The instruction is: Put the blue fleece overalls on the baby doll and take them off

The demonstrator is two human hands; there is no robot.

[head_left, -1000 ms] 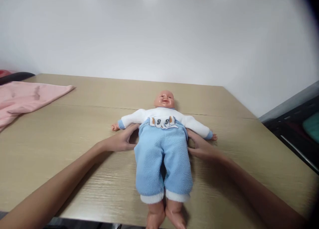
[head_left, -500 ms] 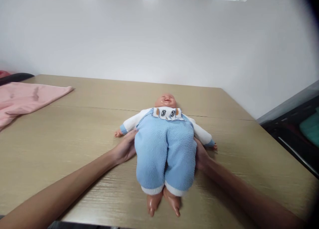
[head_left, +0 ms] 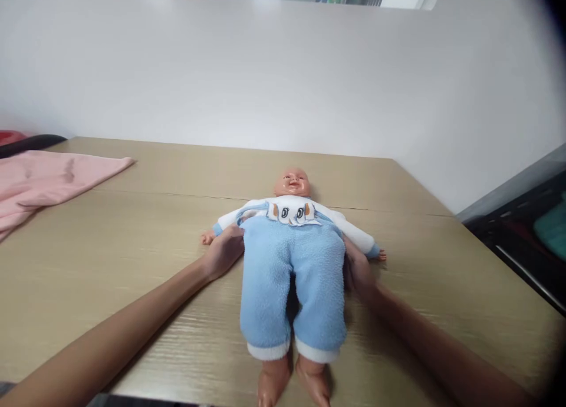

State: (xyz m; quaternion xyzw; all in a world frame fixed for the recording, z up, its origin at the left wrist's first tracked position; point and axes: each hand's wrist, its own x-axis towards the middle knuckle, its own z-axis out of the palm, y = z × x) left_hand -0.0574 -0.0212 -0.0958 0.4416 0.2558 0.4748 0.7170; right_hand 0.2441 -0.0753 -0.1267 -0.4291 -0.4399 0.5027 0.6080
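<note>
A baby doll (head_left: 293,183) lies on its back on the table, head away from me and feet near the front edge. It wears light blue fleece overalls (head_left: 269,277) with white cuffs, over a white top with blue cuffs. Eyes are stitched on the white bib (head_left: 294,213). At the left side of the waist my left hand (head_left: 224,250) is closed on the overalls, its fingertips partly hidden by the cloth. On the opposite side my right hand (head_left: 359,271) grips the overalls at the hip, most of its fingers behind the fabric. The doll's arms are spread outward.
A pink cloth (head_left: 57,177) lies on the left of the wooden table (head_left: 168,312), with a dark curved object (head_left: 35,143) and something red behind it. A white wall (head_left: 247,76) rises at the back. Dark items stand beyond the right edge.
The overalls' legs have shifted toward me and lie flatter and farther apart. The feet are closer to the front edge, and more of the doll's face and chest shows. Both hands stay at the waist.
</note>
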